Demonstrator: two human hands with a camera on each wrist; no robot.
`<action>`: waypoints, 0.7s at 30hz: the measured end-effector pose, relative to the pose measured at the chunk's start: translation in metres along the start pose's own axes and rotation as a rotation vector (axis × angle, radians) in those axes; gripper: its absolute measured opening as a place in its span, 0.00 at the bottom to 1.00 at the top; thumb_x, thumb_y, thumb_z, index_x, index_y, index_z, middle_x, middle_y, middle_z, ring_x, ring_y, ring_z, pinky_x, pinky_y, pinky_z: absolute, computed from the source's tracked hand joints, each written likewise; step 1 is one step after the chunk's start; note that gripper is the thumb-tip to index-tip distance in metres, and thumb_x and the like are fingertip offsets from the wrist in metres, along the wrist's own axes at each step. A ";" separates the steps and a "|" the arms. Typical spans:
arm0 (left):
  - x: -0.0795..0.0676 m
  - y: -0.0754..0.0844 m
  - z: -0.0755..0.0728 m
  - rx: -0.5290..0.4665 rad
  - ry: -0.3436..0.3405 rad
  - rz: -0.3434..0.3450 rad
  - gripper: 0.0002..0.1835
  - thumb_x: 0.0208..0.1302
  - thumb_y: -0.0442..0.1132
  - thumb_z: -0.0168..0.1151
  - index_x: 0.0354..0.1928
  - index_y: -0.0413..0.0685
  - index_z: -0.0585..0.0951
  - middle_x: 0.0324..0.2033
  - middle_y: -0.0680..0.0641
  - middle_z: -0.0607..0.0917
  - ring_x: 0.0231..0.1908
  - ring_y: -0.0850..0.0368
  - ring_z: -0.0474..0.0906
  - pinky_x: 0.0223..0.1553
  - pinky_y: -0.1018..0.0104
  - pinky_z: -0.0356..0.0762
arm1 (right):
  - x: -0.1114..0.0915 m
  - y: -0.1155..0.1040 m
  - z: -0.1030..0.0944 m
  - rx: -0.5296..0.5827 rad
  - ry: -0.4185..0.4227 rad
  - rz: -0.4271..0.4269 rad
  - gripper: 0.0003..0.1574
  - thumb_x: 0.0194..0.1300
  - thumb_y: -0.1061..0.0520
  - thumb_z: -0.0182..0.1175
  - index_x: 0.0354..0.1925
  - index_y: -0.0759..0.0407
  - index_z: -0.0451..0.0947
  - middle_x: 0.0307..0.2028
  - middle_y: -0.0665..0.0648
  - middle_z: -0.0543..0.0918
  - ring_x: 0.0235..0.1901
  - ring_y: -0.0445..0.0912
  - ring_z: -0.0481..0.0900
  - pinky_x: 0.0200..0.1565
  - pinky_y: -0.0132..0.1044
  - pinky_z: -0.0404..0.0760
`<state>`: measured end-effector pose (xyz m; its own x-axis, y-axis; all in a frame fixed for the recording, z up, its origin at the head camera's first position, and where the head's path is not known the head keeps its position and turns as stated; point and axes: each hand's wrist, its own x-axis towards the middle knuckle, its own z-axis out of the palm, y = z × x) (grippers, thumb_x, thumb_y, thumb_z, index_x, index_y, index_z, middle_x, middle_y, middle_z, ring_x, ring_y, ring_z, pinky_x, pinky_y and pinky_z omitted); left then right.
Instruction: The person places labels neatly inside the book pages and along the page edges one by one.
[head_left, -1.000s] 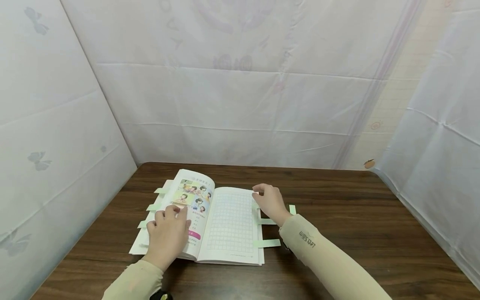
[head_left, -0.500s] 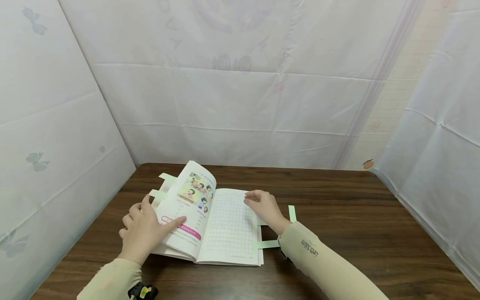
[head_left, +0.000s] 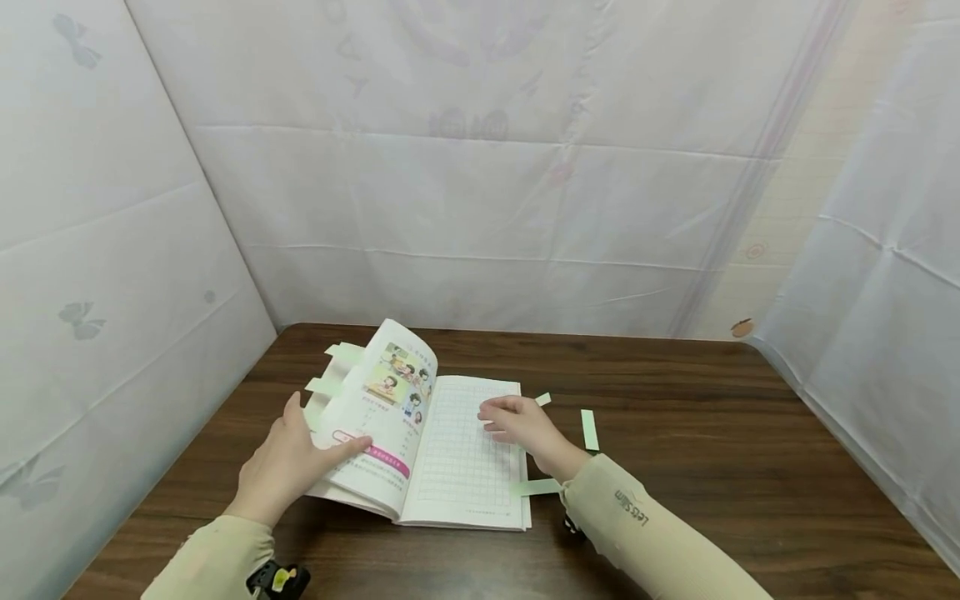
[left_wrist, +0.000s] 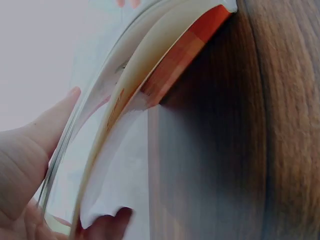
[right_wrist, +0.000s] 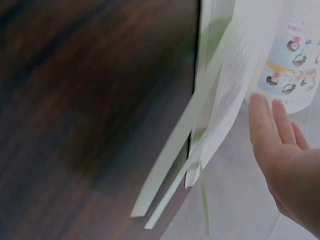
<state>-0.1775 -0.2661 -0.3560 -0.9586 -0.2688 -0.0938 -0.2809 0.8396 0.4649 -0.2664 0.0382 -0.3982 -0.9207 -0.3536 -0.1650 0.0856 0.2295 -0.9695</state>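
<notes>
An open book [head_left: 468, 454] lies on the table, with cartoon pictures on its left page and a printed grid on its right page. My left hand [head_left: 281, 467] grips the raised left part at its outer edge. In the left wrist view, the thumb [left_wrist: 62, 112] presses the page side and curled fingertips [left_wrist: 112, 222] show at the underside. My right hand [head_left: 532, 429] is over the right page, fingers loosely bent and holding nothing. Pale green sticky tabs [head_left: 322, 386] stick out at the left, and another tab [head_left: 540, 487] crosses the right edge.
The dark wooden table [head_left: 712, 467] extends right of the book. A separate-looking green strip [head_left: 590, 429] shows beside the right wrist. White patterned cloth [head_left: 495, 208] hangs behind the table and along both sides.
My left hand has moved from on top of the left page to its outer edge, and that side is now raised. The right hand has shifted left from the right edge over the page.
</notes>
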 end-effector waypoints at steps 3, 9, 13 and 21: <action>-0.002 0.004 -0.001 -0.013 0.032 0.039 0.78 0.41 0.82 0.63 0.76 0.30 0.40 0.64 0.21 0.65 0.61 0.25 0.68 0.46 0.32 0.73 | -0.001 0.000 0.001 -0.001 -0.022 0.028 0.31 0.71 0.46 0.58 0.60 0.69 0.74 0.56 0.66 0.82 0.53 0.56 0.83 0.55 0.45 0.82; -0.008 0.014 -0.002 -0.033 0.096 0.094 0.73 0.43 0.74 0.70 0.77 0.34 0.44 0.64 0.24 0.67 0.57 0.28 0.72 0.43 0.36 0.75 | -0.001 0.004 -0.001 0.035 -0.052 0.033 0.35 0.72 0.44 0.57 0.62 0.71 0.70 0.58 0.68 0.80 0.54 0.57 0.82 0.55 0.46 0.82; -0.013 0.020 -0.003 -0.043 0.158 0.163 0.68 0.46 0.64 0.75 0.77 0.38 0.46 0.61 0.26 0.71 0.52 0.32 0.76 0.39 0.40 0.77 | -0.001 0.004 -0.002 0.063 -0.056 0.039 0.36 0.73 0.44 0.56 0.64 0.72 0.68 0.58 0.69 0.79 0.55 0.58 0.82 0.55 0.46 0.81; -0.021 0.032 -0.006 -0.097 0.243 0.244 0.58 0.49 0.47 0.79 0.77 0.46 0.52 0.54 0.28 0.80 0.41 0.41 0.82 0.31 0.53 0.75 | -0.004 0.005 -0.002 0.084 -0.053 0.042 0.38 0.73 0.43 0.56 0.65 0.72 0.67 0.58 0.69 0.80 0.53 0.56 0.83 0.55 0.46 0.82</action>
<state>-0.1665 -0.2366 -0.3337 -0.9547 -0.1803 0.2368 -0.0285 0.8472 0.5304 -0.2636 0.0429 -0.4022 -0.8942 -0.3936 -0.2134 0.1578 0.1692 -0.9729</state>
